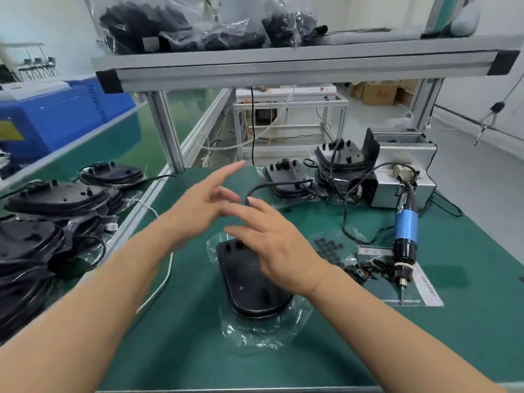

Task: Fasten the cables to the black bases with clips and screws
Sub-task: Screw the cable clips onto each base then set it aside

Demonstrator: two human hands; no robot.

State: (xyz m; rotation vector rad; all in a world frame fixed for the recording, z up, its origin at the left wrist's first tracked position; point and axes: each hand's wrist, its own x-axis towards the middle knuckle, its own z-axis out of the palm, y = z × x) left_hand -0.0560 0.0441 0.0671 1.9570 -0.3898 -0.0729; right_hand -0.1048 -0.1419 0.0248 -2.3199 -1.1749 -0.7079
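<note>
Two hands up over the work, neither holding anything: left hand (198,205) has its fingers straight and spread, reaching forward; right hand (280,251) hovers flat-ish, fingers loose and apart, above the black base (246,282). That base lies on its clear bag (255,333) mid green mat (184,350), with no cable on it that I can see and no clip or screw visible on the exposed part. Nearest loose cable (278,185) arcs off the base behind (283,177); its free end sits right at the right index fingertip. There's motion blur, so I can't tell if it's touching. My read: start of a unit, the fetch-the-cable step, nothing fastened on this one yet. The next move calls for a real pinch on that cable end, then drawing it down to the front base and laying it in its channel. After that come a clip and a screw from the small dark pile (368,269) on the right, then the blue electric screwdriver (406,228) lying just beside it, well clear of both hands. More bases are stacked at the rear right (340,160), and a heap of bases with cables (56,199) lies off to the left.
</note>
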